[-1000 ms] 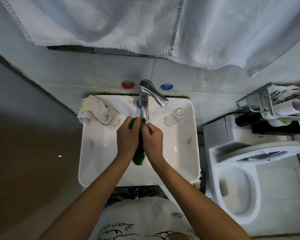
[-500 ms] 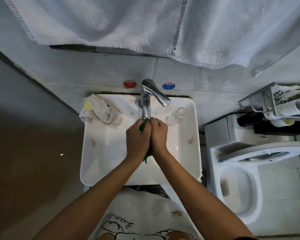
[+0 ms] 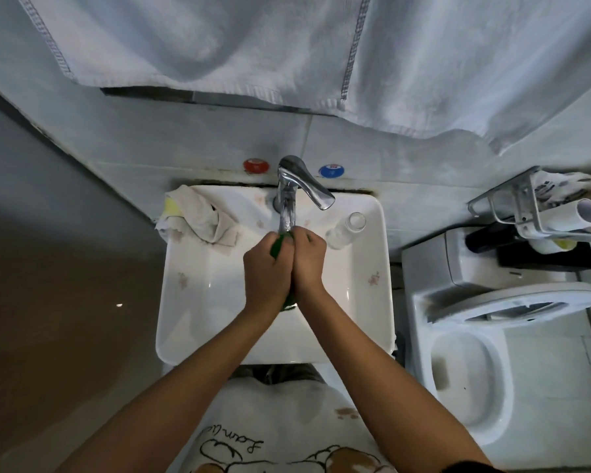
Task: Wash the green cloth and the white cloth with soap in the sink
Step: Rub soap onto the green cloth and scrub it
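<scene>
Over the white sink (image 3: 198, 302), my left hand (image 3: 268, 271) and my right hand (image 3: 309, 264) press together around the green cloth (image 3: 277, 248). Only green slivers show, one at the fingertips and one below the wrists. Both hands sit right under the chrome tap (image 3: 292, 196), where water runs onto them. The white cloth (image 3: 205, 220) lies crumpled on the sink's back left corner, over something yellow. A small clear bottle (image 3: 347, 228) lies on the sink's back right rim.
A large white towel (image 3: 253, 46) hangs across the wall above. Red (image 3: 256, 165) and blue (image 3: 331, 171) valve caps flank the tap. To the right stands a toilet (image 3: 475, 353) with its lid up, and a metal rack (image 3: 539, 206) with rolled items above the cistern.
My hands have closed together around the green cloth, hiding the part that hung down a second ago. They have shifted slightly up toward the tap.
</scene>
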### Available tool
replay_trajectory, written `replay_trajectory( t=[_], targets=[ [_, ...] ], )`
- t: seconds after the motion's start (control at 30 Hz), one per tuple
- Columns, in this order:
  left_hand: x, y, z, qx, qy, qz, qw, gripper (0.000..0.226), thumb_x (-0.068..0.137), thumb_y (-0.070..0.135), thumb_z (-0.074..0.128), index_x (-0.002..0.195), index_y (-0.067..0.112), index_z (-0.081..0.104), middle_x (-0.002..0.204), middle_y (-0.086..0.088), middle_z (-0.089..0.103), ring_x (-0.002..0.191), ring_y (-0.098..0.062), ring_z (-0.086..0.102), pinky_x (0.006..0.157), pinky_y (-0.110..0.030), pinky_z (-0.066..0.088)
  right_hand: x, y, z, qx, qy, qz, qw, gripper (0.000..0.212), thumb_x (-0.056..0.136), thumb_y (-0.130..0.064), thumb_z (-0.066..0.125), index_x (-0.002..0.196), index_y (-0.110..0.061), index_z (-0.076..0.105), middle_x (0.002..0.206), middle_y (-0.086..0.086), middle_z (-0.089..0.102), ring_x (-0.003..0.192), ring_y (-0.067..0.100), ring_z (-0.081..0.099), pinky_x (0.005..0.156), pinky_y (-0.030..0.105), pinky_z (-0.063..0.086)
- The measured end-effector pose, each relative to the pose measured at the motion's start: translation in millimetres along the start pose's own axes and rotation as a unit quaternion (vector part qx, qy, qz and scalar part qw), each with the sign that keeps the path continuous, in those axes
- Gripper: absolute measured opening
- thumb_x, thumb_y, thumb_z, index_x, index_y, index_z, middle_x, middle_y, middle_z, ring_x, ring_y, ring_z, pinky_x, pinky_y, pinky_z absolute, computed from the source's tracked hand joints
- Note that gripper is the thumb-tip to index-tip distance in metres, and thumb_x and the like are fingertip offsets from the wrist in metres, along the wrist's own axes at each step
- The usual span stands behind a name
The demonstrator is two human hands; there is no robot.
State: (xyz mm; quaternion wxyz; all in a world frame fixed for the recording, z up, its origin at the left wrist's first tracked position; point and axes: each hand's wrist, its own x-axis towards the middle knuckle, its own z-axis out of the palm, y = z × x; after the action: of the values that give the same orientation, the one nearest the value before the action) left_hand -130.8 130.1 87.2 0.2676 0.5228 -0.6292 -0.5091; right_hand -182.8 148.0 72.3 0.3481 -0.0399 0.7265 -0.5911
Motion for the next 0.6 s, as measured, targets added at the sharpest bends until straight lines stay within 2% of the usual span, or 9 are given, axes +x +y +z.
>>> replay_trajectory(
  t=[0.17, 0.3, 0.43, 0.53, 0.6],
  targets=[
    [16.8, 3.0, -10.4, -0.032, 0.029, -0.018, 0.999, 0.034, 0.088, 0.006, 0.049, 0.056, 0.017, 0.045, 0.052, 0.001, 0.046, 0.046, -0.003, 0.043, 0.046, -0.012, 0.035, -20.0, 4.1, 5.0, -0.013, -0.051, -0.029, 0.998, 0.026, 0.085, -0.004, 0.046, 0.061, 0.003, 0.044, 0.058, 0.011, 0.039, 0.057, 0.017, 0.038, 0.055, 0.031, 0.033],
    [-5.2, 1.5, -5.4, -0.002, 0.002, 0.013, 1.0, 0.035, 0.091, 0.012, 0.049, 0.058, 0.022, 0.045, 0.053, 0.005, 0.048, 0.049, -0.001, 0.048, 0.048, -0.01, 0.036, -4.1, -5.7, 1.1, -0.004, -0.014, -0.011, 1.0, 0.035, 0.088, 0.0, 0.046, 0.055, -0.01, 0.041, 0.054, 0.003, 0.038, 0.053, 0.014, 0.035, 0.052, 0.028, 0.031],
    [17.6, -1.0, -14.0, -0.008, 0.017, -0.008, 1.0, 0.032, 0.09, 0.007, 0.048, 0.059, 0.013, 0.046, 0.053, -0.001, 0.047, 0.048, -0.003, 0.044, 0.047, -0.013, 0.034, -27.1, -4.5, 1.4, -0.045, -0.074, -0.054, 0.995, 0.032, 0.089, -0.003, 0.048, 0.058, -0.009, 0.049, 0.055, 0.006, 0.044, 0.053, 0.013, 0.04, 0.053, 0.027, 0.036],
    [1.2, 2.7, -8.4, -0.005, -0.009, 0.015, 1.0, 0.031, 0.094, 0.011, 0.047, 0.063, 0.016, 0.05, 0.057, 0.003, 0.051, 0.051, -0.001, 0.049, 0.051, -0.013, 0.039, -8.0, -17.5, -1.2, -0.021, -0.027, -0.039, 0.999, 0.035, 0.09, -0.003, 0.048, 0.056, -0.011, 0.044, 0.052, -0.002, 0.041, 0.052, 0.011, 0.038, 0.054, 0.026, 0.035],
    [-0.4, 6.3, -8.3, -0.001, -0.01, 0.035, 0.999, 0.029, 0.095, 0.013, 0.047, 0.066, 0.014, 0.053, 0.058, 0.005, 0.054, 0.054, -0.001, 0.053, 0.053, -0.013, 0.042, -6.1, -19.5, -1.3, -0.016, -0.026, -0.035, 0.999, 0.035, 0.092, -0.005, 0.047, 0.057, -0.012, 0.045, 0.054, 0.0, 0.043, 0.054, 0.012, 0.041, 0.055, 0.026, 0.037]
  ],
)
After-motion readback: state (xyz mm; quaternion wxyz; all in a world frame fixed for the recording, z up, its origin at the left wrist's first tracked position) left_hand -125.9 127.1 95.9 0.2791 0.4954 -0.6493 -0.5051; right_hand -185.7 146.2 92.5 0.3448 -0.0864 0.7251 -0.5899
